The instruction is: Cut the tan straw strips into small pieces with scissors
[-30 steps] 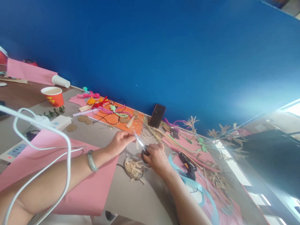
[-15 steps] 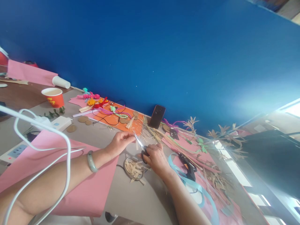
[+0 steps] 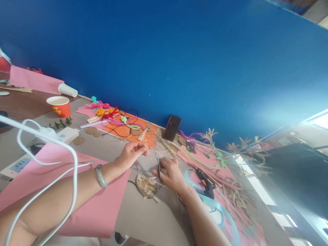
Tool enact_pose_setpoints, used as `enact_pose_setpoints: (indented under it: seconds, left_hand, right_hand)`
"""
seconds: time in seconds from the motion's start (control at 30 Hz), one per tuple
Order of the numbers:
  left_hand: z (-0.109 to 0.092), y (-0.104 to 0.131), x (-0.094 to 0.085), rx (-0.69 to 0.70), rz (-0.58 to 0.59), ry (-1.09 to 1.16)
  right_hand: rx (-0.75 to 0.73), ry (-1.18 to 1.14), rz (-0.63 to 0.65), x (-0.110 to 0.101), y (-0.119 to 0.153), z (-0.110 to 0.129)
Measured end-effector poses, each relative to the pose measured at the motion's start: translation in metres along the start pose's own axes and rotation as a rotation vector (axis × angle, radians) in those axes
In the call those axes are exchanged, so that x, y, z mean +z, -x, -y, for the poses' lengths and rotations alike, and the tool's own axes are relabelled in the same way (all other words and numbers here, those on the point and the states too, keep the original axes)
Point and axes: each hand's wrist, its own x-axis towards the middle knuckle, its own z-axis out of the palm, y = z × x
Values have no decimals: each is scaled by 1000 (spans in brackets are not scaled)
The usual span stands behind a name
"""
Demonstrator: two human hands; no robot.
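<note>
My right hand (image 3: 170, 172) is closed around the black handles of a pair of scissors (image 3: 160, 167), whose blades point up and away toward the orange sheet. To its left, my left hand (image 3: 133, 153) is pinched shut above the grey table. Whatever lies between those fingertips is too small to make out. Below both hands sits a round dish (image 3: 146, 186) filled with short pale straw strips, a few hanging over its rim. Straw scraps lie scattered on the orange sheet (image 3: 135, 121) beyond my fingers.
A phone (image 3: 172, 128) leans against the blue wall. At left stand a red paper cup (image 3: 59, 106) and a power strip (image 3: 19, 165), with white cables crossing my left arm. A black glue gun (image 3: 207, 184) and blue ribbon (image 3: 222, 212) lie at right, beside dried stalks.
The scissors have turned in my right hand, their blades now steeper and farther from my left fingertips. My left hand has barely shifted.
</note>
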Motion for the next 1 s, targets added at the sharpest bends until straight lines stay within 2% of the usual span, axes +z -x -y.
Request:
enact_pose_setpoints:
  seconds: [0.17, 0.3, 0.73, 1.0]
  left_hand:
    - [4, -4, -1, 3, -99, 42]
    - [1, -4, -1, 33, -143, 35]
    - [1, -2, -1, 61, -152, -26]
    - [2, -2, -2, 74, -133, -45]
  right_hand:
    - [-21, 20, 40, -2, 3, 1]
    - [10, 60, 12, -2, 3, 4]
    - [74, 8, 25, -3, 2, 6]
    - [57, 10, 27, -3, 2, 5]
